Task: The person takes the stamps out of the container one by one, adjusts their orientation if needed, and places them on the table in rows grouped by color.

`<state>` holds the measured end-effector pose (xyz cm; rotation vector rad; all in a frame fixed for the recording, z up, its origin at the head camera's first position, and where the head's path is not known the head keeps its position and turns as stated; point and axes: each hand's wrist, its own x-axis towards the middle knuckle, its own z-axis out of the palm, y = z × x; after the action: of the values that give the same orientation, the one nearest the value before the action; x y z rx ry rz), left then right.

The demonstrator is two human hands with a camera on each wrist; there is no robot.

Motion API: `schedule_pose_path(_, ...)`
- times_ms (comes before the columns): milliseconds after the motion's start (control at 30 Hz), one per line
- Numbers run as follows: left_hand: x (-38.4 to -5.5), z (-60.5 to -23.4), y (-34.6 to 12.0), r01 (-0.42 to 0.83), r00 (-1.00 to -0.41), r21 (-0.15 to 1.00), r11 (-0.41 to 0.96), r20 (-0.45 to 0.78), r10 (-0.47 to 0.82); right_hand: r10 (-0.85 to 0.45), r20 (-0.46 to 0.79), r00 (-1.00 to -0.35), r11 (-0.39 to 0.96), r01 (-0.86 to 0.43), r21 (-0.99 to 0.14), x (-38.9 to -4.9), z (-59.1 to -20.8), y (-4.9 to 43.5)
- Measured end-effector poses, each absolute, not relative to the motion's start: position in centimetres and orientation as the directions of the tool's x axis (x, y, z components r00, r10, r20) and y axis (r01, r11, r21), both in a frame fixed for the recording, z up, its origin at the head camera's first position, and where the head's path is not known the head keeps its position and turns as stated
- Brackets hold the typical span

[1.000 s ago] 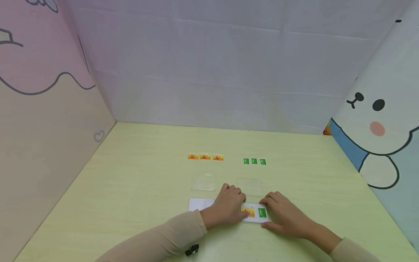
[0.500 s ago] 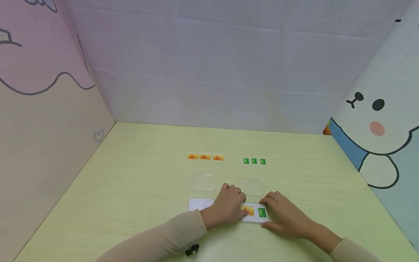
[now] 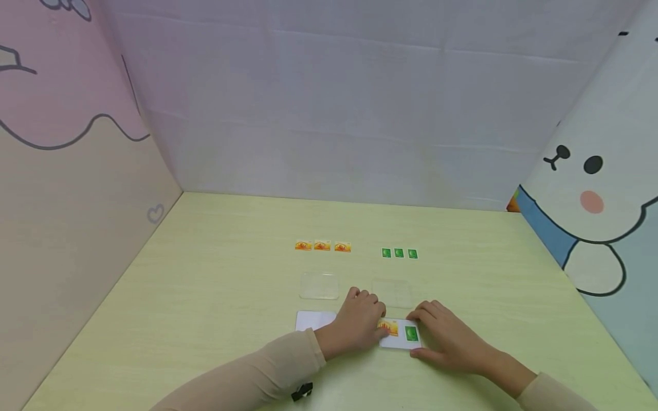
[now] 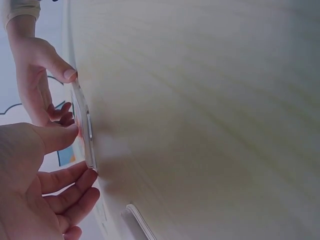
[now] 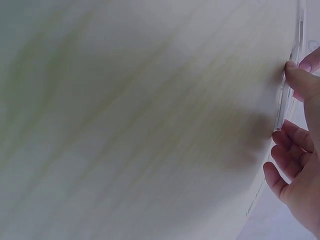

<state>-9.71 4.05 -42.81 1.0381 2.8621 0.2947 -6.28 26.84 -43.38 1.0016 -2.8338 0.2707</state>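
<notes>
In the head view, a flat white case (image 3: 400,344) lies between both hands. On its top are an orange-yellow picture sticker (image 3: 390,327) and, to its right, a green sticker (image 3: 412,333). My left hand (image 3: 357,323) holds the case's left end, its thumb pressing the orange sticker's lower left and its fingers at the far edge. Gripping the right end is my right hand (image 3: 446,341), thumb at the near corner, fingers at the far corner. The left wrist view shows the case (image 4: 85,125) edge-on. My left hand hides its left end.
Beyond the hands lie two clear plastic covers, a left one (image 3: 319,286) and a right one (image 3: 392,293). Farther back are a row of orange stickers (image 3: 322,246) and a row of green stickers (image 3: 399,253). A second white case (image 3: 312,319) is partly behind the left wrist.
The orange sticker has shifted slightly toward the case's far edge, with the left thumb moving a little along with it. The right hand has stayed put.
</notes>
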Motion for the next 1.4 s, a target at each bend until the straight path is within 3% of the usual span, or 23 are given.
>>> schedule_pose_path(933,-9.5,-41.9,4.1,0.588,-0.798,0.230,0.775,0.012,0.602,-0.608,0.168,-0.776,0.767,-0.629,-0.129,-6.3,-43.3,26.8)
schedule_pose_path(1400,-10.7,-43.0,3.8,0.515,-0.831,0.435,0.739,0.041,0.555,-0.584,0.126,-0.802,0.791,-0.597,-0.137,-6.3,-43.3,26.7)
